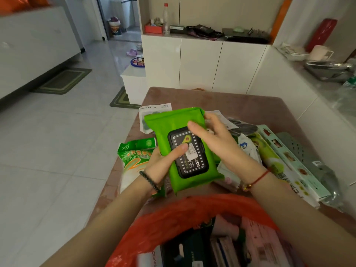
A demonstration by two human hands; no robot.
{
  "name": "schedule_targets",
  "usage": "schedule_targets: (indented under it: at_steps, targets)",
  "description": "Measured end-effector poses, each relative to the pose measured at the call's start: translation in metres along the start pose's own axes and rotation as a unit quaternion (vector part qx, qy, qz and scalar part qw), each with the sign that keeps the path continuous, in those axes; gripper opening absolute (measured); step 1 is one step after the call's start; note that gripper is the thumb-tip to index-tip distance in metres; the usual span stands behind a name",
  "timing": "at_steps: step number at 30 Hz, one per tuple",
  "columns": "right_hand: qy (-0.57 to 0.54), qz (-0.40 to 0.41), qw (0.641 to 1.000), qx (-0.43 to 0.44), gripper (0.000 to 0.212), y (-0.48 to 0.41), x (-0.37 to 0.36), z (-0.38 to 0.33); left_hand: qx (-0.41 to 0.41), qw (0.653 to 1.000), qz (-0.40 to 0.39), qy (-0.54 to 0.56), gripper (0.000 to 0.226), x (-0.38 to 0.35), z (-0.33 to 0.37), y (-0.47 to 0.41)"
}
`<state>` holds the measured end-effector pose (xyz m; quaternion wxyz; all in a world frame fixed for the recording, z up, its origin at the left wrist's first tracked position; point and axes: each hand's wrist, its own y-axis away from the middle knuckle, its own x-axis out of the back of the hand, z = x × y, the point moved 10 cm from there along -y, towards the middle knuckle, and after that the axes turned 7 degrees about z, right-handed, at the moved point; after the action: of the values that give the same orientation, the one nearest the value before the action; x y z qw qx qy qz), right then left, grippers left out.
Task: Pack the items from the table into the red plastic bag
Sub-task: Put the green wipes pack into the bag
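A bright green pack of wet wipes (pixel 173 124) with a black flip lid is held above the table in both hands. My left hand (pixel 163 162) grips its lower left edge with the thumb on the lid. My right hand (pixel 213 139) clasps its upper right side, fingers curled over the top. The red plastic bag (pixel 173 216) gapes open at the near edge, just below the pack, with several boxes and packets inside it.
Left on the pinkish-brown table (pixel 240 103) are a green-and-white packet (pixel 133 157), a flat white pouch (pixel 152 108), a long cling-film box (pixel 289 160), a grey perforated item (pixel 300 149) and small packets. White cabinets stand behind and to the right; tiled floor lies left.
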<state>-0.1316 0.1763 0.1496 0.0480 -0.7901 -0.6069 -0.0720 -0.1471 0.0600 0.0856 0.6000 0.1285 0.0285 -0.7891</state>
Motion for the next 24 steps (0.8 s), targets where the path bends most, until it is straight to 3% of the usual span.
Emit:
schedule_targets:
  at_steps: [3, 6, 9, 12, 16, 17, 19, 24]
  targets:
    - [-0.089, -0.086, 0.989, -0.080, 0.027, 0.040, -0.018, 0.008, 0.017, 1.000, -0.015, 0.020, 0.033, -0.006, 0.016, 0.021]
    - [-0.149, -0.043, 0.983, -0.097, 0.025, 0.074, -0.002, 0.012, 0.009, 0.999, -0.031, -0.030, 0.036, -0.014, 0.024, 0.050]
    - [-0.163, -0.019, 0.977, -0.136, 0.022, 0.113, 0.020, 0.030, -0.053, 0.981, -0.053, -0.181, 0.047, -0.013, 0.021, 0.086]
    - [-0.138, 0.009, 0.973, -0.184, 0.031, 0.155, 0.043, 0.059, -0.159, 0.898, -0.112, -0.394, 0.072, -0.008, 0.009, 0.114]
    - [-0.055, 0.092, 0.973, -0.205, 0.029, 0.195, 0.078, 0.097, -0.129, 0.736, -0.136, -0.651, 0.072, 0.014, -0.031, 0.119]
    - [-0.022, 0.110, 0.973, -0.200, 0.025, 0.201, 0.086, 0.105, -0.120, 0.709, -0.130, -0.682, 0.069, 0.019, -0.037, 0.116]
    - [0.033, 0.122, 0.971, -0.201, 0.024, 0.208, 0.090, 0.118, -0.109, 0.715, -0.097, -0.684, 0.054, 0.026, -0.039, 0.109]
    - [0.098, 0.074, 0.968, -0.220, 0.024, 0.211, 0.065, 0.143, -0.123, 0.826, -0.013, -0.550, 0.027, 0.025, -0.018, 0.102]
